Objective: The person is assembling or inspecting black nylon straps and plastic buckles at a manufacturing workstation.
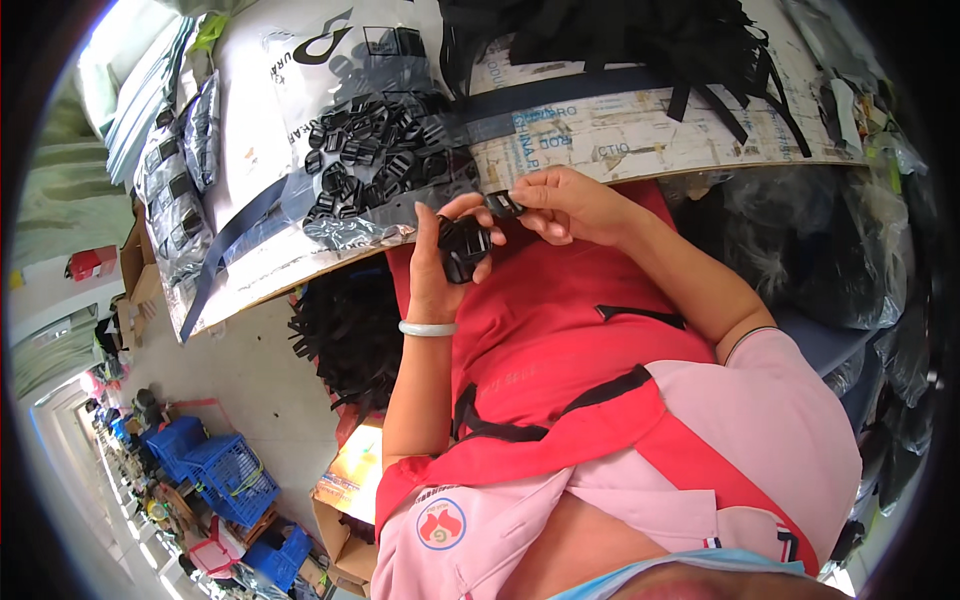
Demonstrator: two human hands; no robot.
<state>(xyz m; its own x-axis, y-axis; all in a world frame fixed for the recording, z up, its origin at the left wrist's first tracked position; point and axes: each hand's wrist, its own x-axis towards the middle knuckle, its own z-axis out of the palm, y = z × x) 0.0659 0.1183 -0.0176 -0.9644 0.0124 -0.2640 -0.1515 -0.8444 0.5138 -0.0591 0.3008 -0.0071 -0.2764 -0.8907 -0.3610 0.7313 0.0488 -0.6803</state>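
Note:
Several black plastic buckles (463,248) lie gathered in my left hand (430,272), its fingers curled round them and its thumb pointing up. My right hand (575,205) pinches a single black buckle (504,204) between thumb and fingers, right beside the left fingertips. Whether a strap runs through that buckle is too small to tell. Just beyond both hands, a heap of loose black buckles (375,150) spills over a clear plastic bag (375,80) on the table (275,262). A pale bangle circles my left wrist.
Black webbing straps (620,40) are piled at the far right of the table, some ends hanging toward its edge. Bagged buckles (178,200) lie at the left. Below stand a mass of black strips (345,340), an open carton (345,545) and blue crates (235,480).

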